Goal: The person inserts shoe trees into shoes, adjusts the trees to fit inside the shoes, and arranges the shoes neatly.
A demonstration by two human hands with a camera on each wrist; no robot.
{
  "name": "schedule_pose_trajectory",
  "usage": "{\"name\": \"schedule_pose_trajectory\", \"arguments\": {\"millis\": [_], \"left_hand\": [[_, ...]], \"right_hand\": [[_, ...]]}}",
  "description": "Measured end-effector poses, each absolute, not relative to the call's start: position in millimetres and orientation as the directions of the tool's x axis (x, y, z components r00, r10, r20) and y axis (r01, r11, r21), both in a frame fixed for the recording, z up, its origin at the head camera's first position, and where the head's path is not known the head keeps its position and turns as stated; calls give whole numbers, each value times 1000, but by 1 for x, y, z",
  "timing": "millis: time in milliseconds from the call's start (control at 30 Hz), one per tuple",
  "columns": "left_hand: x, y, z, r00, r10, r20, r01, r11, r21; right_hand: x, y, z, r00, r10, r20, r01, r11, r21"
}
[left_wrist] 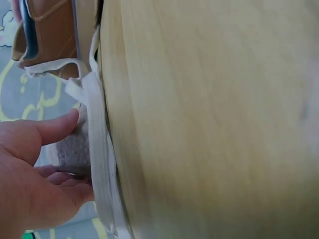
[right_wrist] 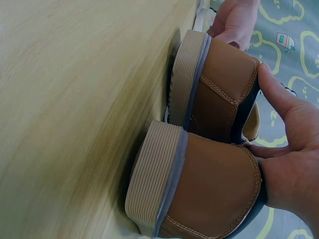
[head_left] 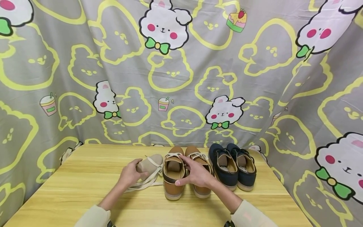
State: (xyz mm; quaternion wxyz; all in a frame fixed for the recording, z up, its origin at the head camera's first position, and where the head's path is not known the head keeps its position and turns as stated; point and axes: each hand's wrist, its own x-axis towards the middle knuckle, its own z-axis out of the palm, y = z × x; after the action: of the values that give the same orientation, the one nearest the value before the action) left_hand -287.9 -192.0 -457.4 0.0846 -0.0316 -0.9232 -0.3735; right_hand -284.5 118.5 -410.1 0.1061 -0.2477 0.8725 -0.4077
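Observation:
My left hand is curled around a rounded beige thing with long, flat white straps. Up close, the left hand has its thumb on one side of that fuzzy-looking thing and fingers on the other; its exact kind I cannot tell. My right hand grips the left one of two brown lace-up shoes, thumb at the back of the collar and fingers toward the laces. In the right wrist view, the thumb presses the heel rim of this shoe; the nearer brown shoe sits beside it.
The other brown shoe stands under my right hand, toe to the back. Right of it is a pair of dark blue shoes. A patterned curtain rises behind the wooden table.

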Motion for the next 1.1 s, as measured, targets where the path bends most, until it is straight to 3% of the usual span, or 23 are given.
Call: {"name": "schedule_pose_trajectory", "arguments": {"millis": [367, 1100], "left_hand": [[-288, -202, -454, -975, -36, 219, 141, 662, 736], [-283, -220, -416, -952, -69, 298, 169, 695, 699]], "right_hand": [[-285, 117, -409, -855, -518, 24, -357, 554, -752], [-284, 117, -409, -861, -508, 20, -360, 582, -729]]}}
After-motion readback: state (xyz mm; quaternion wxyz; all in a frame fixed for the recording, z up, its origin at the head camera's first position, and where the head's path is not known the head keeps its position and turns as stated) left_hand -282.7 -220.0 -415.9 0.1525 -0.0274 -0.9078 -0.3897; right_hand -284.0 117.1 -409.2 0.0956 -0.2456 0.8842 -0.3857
